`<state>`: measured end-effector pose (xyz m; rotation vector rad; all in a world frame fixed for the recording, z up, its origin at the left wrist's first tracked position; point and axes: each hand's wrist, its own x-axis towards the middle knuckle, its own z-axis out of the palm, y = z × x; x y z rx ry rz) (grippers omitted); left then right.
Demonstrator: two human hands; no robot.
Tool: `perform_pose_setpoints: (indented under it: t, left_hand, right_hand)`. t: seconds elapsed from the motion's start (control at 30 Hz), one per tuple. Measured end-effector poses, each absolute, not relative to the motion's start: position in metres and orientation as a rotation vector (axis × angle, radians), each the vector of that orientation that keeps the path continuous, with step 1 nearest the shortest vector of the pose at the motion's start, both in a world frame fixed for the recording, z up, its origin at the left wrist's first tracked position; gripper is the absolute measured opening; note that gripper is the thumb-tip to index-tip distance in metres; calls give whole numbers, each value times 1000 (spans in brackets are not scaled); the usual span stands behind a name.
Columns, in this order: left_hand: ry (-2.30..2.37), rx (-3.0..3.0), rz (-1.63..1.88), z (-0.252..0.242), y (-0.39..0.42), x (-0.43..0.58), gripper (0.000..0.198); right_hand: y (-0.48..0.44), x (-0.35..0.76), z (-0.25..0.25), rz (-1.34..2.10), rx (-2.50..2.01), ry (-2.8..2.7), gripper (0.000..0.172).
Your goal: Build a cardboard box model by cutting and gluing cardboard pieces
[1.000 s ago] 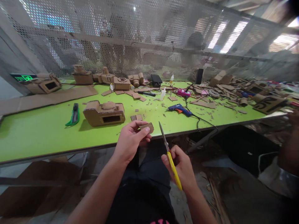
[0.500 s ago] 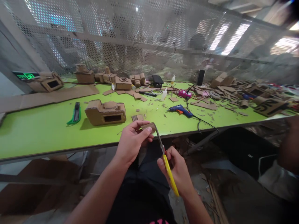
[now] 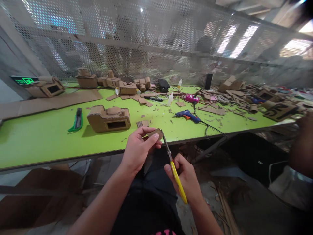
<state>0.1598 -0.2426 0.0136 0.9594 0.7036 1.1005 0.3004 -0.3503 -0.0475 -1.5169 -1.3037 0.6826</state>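
My left hand (image 3: 138, 147) pinches a small brown cardboard piece (image 3: 155, 133) just in front of the green table's near edge. My right hand (image 3: 186, 176) grips a yellow-handled craft knife (image 3: 174, 169), its bare blade tip touching the right end of the cardboard piece. A cardboard camera model (image 3: 109, 118) stands on the green table (image 3: 36, 137) just beyond my left hand, with small cardboard scraps (image 3: 143, 123) beside it.
A green utility knife (image 3: 77, 120) lies left of the model. A blue glue gun (image 3: 188, 115) with a black cord, glue bottles (image 3: 170, 99) and more cardboard models (image 3: 127, 87) lie farther back. Cardboard offcuts litter the right end. Another person's arm (image 3: 302, 143) is at the right edge.
My right hand moved left and brought the knife blade from clear of the cardboard piece up against its right end. My left hand stayed nearly still.
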Motion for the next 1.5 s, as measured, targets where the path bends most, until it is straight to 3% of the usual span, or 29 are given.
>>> perform_pose_setpoints:
  t: [0.17, 0.33, 0.57, 1.0, 1.5]
  left_hand:
    - [727, 953, 1109, 12, -238, 157, 33]
    - [700, 959, 1159, 10, -236, 156, 48]
    - [674, 868, 1134, 11, -236, 161, 45]
    - [685, 868, 1133, 6, -240, 159, 59]
    - [728, 802, 1169, 8, -245, 166, 57]
  right_hand:
    - [-350, 304, -51, 667, -1514, -1257, 40]
    - [-353, 304, -49, 764, -1515, -1299, 41]
    - [-352, 298, -47, 682, -1600, -1331, 43]
    - [-350, 296, -47, 641, -1618, -1337, 42]
    - [-347, 295, -51, 618, -1562, -1367, 38]
